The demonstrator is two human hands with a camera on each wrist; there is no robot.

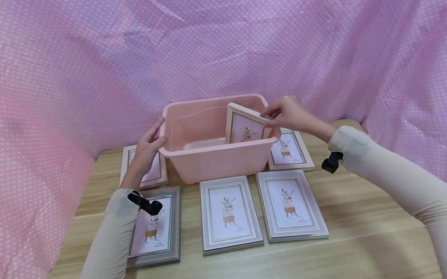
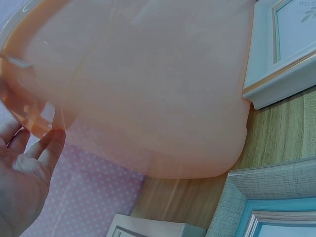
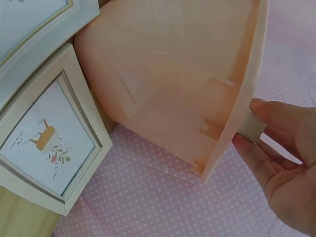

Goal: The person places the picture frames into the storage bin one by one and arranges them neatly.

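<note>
A pink plastic bin (image 1: 214,162) stands at the back of the table. My left hand (image 1: 145,151) grips its left rim; in the left wrist view, the fingers (image 2: 52,145) reach under that rim. Between thumb and fingers, my right hand (image 1: 290,113) pinches the corner of a cream picture frame (image 1: 245,124). This frame is tilted, its lower part inside the bin and hidden by the front wall. In the right wrist view, only its corner (image 3: 252,126) shows above the rim, held by the right hand (image 3: 286,153).
Two white picture frames (image 1: 228,215) (image 1: 292,205) lie in front of the bin. A grey one (image 1: 154,228) lies front left, partly under the left forearm. Cream frames lie beside the bin, left (image 1: 127,160) and right (image 1: 289,149). A pink dotted cloth (image 1: 208,32) hangs behind the wooden table (image 1: 242,275).
</note>
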